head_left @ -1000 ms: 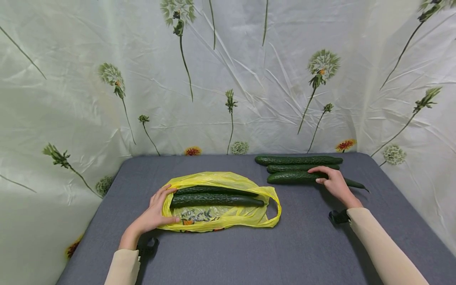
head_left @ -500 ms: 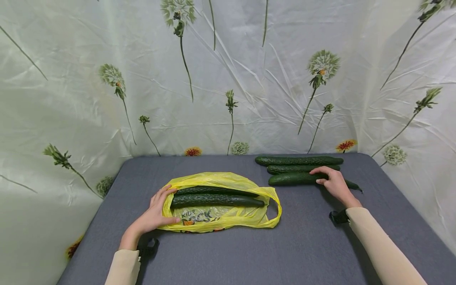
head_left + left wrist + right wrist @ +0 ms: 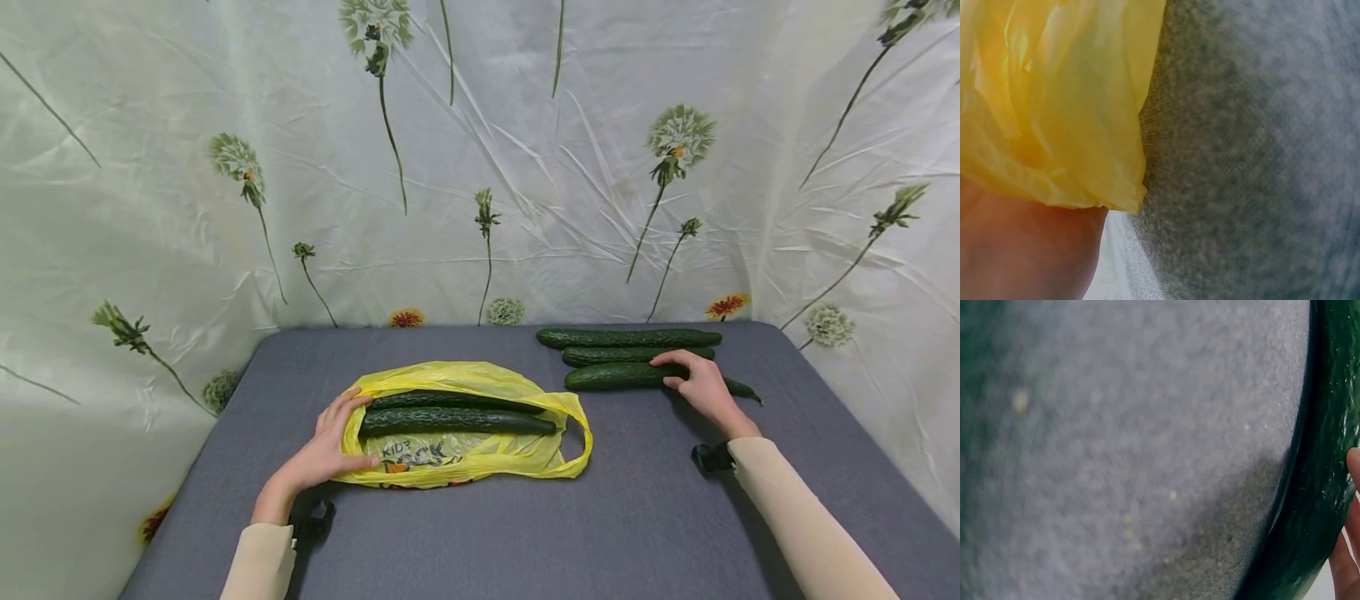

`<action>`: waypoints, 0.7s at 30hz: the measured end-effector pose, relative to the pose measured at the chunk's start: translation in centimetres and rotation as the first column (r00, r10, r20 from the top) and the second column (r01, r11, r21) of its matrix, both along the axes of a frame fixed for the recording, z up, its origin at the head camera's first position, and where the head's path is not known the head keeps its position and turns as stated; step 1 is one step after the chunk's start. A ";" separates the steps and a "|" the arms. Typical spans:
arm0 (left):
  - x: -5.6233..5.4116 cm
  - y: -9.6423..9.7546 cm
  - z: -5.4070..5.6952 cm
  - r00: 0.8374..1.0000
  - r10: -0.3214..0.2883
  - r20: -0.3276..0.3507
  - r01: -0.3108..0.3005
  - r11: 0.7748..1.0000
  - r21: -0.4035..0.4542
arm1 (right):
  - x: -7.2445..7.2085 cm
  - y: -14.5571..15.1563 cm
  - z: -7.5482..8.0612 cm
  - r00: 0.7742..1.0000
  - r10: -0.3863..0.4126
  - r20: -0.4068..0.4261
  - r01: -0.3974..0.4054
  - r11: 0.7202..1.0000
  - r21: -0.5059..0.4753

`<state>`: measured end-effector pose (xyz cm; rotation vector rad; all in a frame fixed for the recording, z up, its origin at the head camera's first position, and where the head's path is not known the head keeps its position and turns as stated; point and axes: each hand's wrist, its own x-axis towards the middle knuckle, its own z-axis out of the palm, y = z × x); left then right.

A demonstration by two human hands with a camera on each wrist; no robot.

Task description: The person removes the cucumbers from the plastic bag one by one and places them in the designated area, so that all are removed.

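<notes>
A yellow plastic bag (image 3: 480, 375) lies open on the table, printed with dark letters. Two long cucumbers (image 3: 457, 421) rest side by side in its mouth. My left hand (image 3: 318, 454) holds the bag's left end, thumb on the near rim and fingers at the far rim. In the left wrist view the bag (image 3: 1072, 112) hides most of that hand. On the right, my right hand (image 3: 705, 387) grips the nearest of three cucumbers, a curved one (image 3: 615, 377) with a thin stem end. The right wrist view shows fingers (image 3: 1342, 562) against this cucumber (image 3: 1310, 506).
Behind the gripped cucumber lie a shorter-looking cucumber (image 3: 600, 356) and a long one (image 3: 630, 337) near the far edge. A grey cloth covers the table (image 3: 480, 542). White fabric with dandelion prints (image 3: 480, 150) hangs around the back and sides.
The gripped cucumber has turned or shifted slightly, its stem end drawing in to the left. Both hands stay nearly in place, and the bag has not moved.
</notes>
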<state>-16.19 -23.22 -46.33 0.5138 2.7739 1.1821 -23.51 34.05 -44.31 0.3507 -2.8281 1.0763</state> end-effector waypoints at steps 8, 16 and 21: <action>0.0 0.1 0.1 1.000 0.003 0.000 -0.003 1.000 -0.009 | 0.3 -0.2 -0.4 0.998 -0.035 -0.048 0.035 0.999 -0.009; -0.1 0.3 0.5 0.999 0.036 -0.023 -0.037 0.999 -0.026 | 0.9 -0.8 -0.4 0.991 -0.042 -0.124 0.038 0.999 -0.034; -0.3 0.6 0.9 0.998 0.055 -0.034 -0.056 0.998 -0.039 | 1.0 -1.5 -0.3 0.984 -0.033 -0.176 0.025 0.999 -0.046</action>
